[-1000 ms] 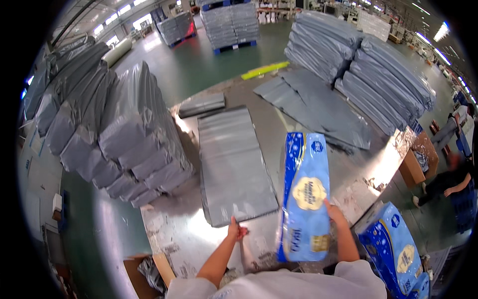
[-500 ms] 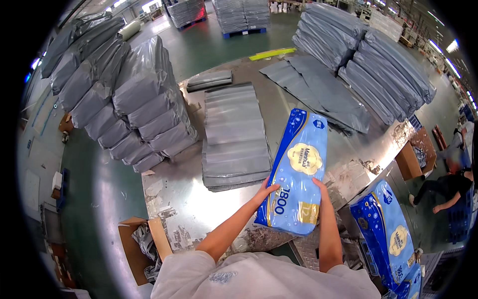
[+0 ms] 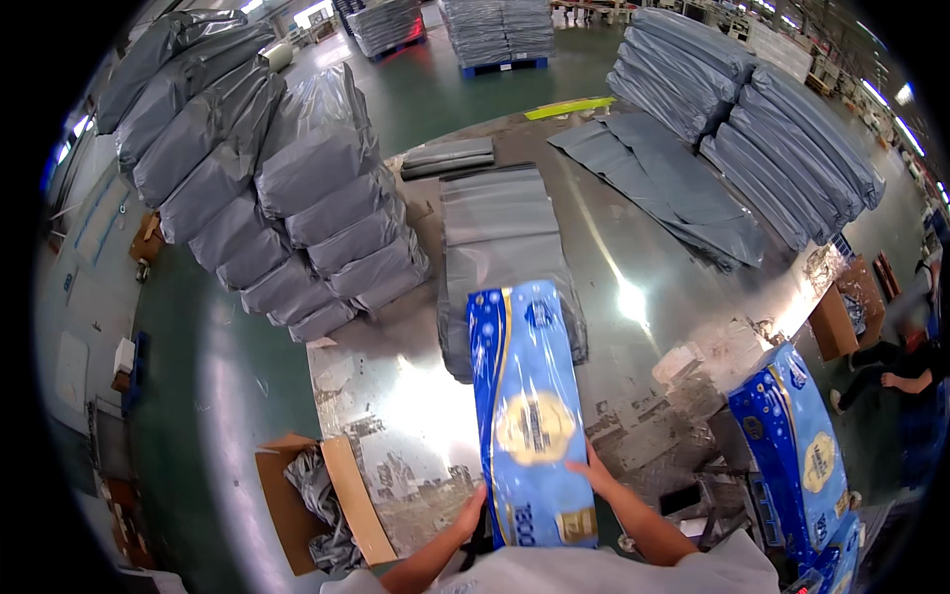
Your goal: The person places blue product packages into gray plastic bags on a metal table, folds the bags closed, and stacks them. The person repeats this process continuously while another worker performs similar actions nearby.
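A long blue plastic-wrapped pack [image 3: 530, 406] with a gold round emblem lies lengthwise in front of me on the shiny metal table [image 3: 396, 396]. My left hand [image 3: 471, 515] holds its near left edge and my right hand [image 3: 594, 473] rests on its near right side. The pack's far end overlaps a flat stack of grey plastic bags [image 3: 498, 238] lying on the table.
Filled grey bags are stacked at the left [image 3: 297, 198] and the far right [image 3: 782, 129]. More flat grey bags [image 3: 673, 183] lie at the table's far side. Other blue packs [image 3: 797, 455] stand at the right. An open cardboard box [image 3: 317, 500] sits lower left. A person [image 3: 905, 366] crouches at the right.
The blue pack has come down from upright in my hands to lying flat on the table, pointing away from me, with its far end on the grey bag stack.
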Demonstrator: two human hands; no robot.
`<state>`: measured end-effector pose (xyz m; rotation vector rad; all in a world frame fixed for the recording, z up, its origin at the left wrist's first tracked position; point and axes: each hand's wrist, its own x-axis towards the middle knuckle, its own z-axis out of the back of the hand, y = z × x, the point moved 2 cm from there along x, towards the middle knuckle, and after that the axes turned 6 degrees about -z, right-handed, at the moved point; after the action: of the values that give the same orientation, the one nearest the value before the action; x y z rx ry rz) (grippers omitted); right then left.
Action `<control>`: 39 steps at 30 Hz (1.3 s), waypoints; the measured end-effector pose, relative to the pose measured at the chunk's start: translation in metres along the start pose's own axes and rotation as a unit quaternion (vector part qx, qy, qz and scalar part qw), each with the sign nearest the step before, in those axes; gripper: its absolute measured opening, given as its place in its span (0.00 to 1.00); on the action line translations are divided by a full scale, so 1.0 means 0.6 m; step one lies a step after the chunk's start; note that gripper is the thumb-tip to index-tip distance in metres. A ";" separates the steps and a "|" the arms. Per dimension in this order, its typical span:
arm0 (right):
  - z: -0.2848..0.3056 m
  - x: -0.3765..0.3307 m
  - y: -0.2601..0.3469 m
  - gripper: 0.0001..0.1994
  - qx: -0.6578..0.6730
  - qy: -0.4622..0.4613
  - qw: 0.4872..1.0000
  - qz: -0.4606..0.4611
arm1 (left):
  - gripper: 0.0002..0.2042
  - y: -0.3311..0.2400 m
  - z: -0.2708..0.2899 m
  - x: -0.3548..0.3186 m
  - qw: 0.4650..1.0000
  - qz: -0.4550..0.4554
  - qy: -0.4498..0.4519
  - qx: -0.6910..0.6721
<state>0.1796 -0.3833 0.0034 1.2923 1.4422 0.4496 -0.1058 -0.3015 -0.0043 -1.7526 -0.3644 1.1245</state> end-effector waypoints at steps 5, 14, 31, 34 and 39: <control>-0.017 -0.085 -0.024 0.43 -0.067 0.068 0.990 -0.108 | 0.25 -0.038 0.132 0.058 0.983 0.017 0.048 0.178; 0.058 0.211 0.234 0.10 -0.553 -0.159 0.787 0.222 | 0.19 -0.336 0.138 0.502 0.821 -0.427 0.012 0.379; 0.049 0.383 0.272 0.03 -0.262 -0.234 0.880 0.321 | 0.07 -0.361 0.081 0.494 0.810 -0.357 -0.254 0.390; 0.031 0.318 0.220 0.05 -0.366 -0.243 0.778 0.449 | 0.05 -0.296 0.070 0.446 0.809 -0.424 -0.267 0.307; 0.050 0.353 0.196 0.08 -0.355 -0.316 0.819 0.320 | 0.19 -0.300 0.051 0.473 0.925 -0.140 -0.288 0.204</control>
<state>0.2996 -0.1708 -0.0064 1.0992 0.1824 0.8095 0.0613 -0.0081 -0.0020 -0.9491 -0.6591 1.3741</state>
